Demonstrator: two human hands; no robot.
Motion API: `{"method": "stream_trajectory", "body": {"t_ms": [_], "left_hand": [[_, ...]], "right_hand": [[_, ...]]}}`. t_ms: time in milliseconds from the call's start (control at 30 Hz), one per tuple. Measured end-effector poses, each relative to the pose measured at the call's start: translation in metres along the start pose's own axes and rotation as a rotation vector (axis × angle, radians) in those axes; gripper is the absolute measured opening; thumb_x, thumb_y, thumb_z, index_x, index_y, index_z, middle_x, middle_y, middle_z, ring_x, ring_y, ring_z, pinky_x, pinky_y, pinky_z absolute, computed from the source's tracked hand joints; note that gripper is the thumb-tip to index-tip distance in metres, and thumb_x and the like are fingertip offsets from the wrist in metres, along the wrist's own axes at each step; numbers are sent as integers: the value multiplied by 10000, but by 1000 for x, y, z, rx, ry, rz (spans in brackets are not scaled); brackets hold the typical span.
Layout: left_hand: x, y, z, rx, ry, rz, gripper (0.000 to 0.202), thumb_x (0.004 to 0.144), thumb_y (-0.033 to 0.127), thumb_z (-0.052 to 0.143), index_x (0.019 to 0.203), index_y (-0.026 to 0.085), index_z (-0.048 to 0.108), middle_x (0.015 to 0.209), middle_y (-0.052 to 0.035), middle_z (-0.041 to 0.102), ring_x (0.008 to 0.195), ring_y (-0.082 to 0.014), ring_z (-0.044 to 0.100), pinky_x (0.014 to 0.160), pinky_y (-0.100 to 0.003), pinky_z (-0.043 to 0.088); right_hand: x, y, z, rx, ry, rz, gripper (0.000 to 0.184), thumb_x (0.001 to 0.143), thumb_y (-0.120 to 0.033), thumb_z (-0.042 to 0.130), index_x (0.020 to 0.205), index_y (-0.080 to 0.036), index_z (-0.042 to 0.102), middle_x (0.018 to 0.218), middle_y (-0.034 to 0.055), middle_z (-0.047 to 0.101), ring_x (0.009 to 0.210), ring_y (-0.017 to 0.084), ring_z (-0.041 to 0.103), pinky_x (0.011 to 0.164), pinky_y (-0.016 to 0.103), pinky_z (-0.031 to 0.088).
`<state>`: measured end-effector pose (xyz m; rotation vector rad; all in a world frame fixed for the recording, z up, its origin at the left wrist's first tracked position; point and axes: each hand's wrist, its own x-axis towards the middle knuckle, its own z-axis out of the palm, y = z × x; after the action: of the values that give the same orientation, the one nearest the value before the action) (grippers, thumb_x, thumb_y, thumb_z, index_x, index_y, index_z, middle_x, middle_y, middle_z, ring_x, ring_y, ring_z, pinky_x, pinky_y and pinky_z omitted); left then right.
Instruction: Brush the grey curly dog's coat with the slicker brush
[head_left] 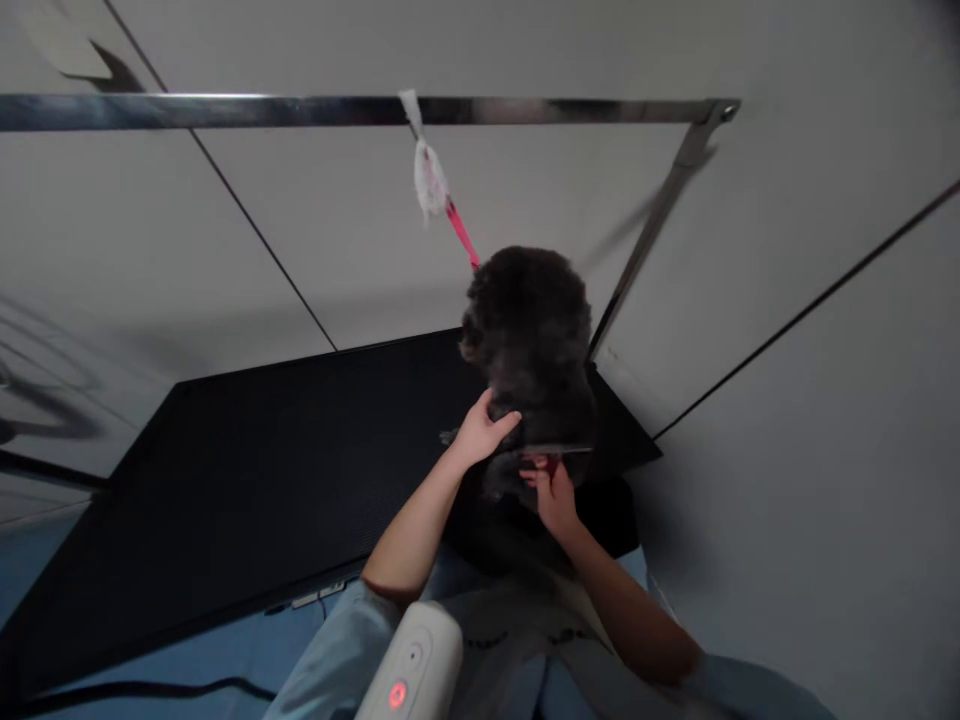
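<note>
A dark, curly-coated dog point(529, 320) is on the black table point(285, 470), toward its right end. My left hand point(484, 430) grips the dog's body low on its left side, thumb lying across the fur and the other fingers partly hidden. Close to the dog's lower back, my right hand point(553, 495) is closed on a tool with a thin, straight silver edge point(576, 450) and a red part. Its exact kind is too dark and small to make out. The silver edge lies level against the fur.
A pink strap point(463, 235) runs from the dog up to a white tie point(430, 180) on the metal bar point(300, 112). An upright post point(649, 235) stands at the right, near the wall. A white device point(416, 660) with a red light is at my front. A black cable point(150, 690) lies below.
</note>
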<state>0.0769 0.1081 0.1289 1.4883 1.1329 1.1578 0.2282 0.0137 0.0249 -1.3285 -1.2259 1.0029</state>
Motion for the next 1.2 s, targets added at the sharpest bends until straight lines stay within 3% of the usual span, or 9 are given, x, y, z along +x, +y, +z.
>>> {"method": "stream_trajectory", "body": {"t_ms": [167,333,467,533,667,833,1000,1100,1200], "left_hand": [[-14,15,21,118,-6,-48,507,720,427,702,1104,115,592,860,-90,705,880,-247,657,800,-354,509],[-38,6,35,52,9,-199,363,787,442,630,937,112,608,721,-67,676,655,-179,632,615,-281,494],[-40,25,43,-173,-152,-322,379,813,513,574,739,141,584,442,27,506,348,-84,409,383,-214,333],[-36,39,42,-265,-197,-391,425,817,533,562,634,150,549,405,34,462,323,-66,373,368,-204,312],[-34,60,26,-500,-300,-572,404,852,500,538,665,142,536,486,40,479,318,-32,325,382,-195,348],[-41,63,-17,-858,-324,-914,458,934,518,367,651,164,435,463,83,338,288,-24,259,342,-173,271],[-54,58,-42,-1249,-79,-794,378,983,420,300,809,136,480,506,88,378,292,8,326,358,-126,253],[-63,56,-50,-1332,-9,-755,319,977,406,348,905,132,493,511,90,405,301,11,365,360,-118,254],[-71,56,-61,-1361,13,-781,290,968,403,383,932,135,487,516,87,432,301,6,390,356,-121,259]], "right_hand": [[65,-29,-39,-92,215,-119,350,896,-492,374,1044,-186,458,1030,121,662,840,200,687,668,300,537],[110,-49,-58,-286,220,-89,347,896,-469,367,1024,-176,500,737,39,645,622,159,628,651,284,507],[86,-40,-28,-262,109,-23,454,959,-413,140,1113,-153,478,644,13,601,485,139,552,502,248,463],[60,-31,-9,-277,9,-16,413,967,-402,202,1123,-165,503,657,22,624,544,152,588,550,256,484],[30,-26,7,-295,-95,-35,232,915,-342,450,1044,-201,582,875,66,692,816,193,653,743,290,498],[37,-40,4,-545,-154,-165,187,911,-256,457,990,-186,612,984,94,683,913,200,635,813,283,445],[28,-51,23,-503,-256,-164,219,928,-297,441,882,-191,627,794,51,690,721,164,634,672,238,411],[31,-57,32,-482,-287,-207,190,907,-303,483,880,-195,637,824,51,698,744,162,633,672,232,396],[31,-59,33,-524,-393,-84,215,892,-310,500,783,-186,639,731,49,687,665,159,619,611,233,372]]}}
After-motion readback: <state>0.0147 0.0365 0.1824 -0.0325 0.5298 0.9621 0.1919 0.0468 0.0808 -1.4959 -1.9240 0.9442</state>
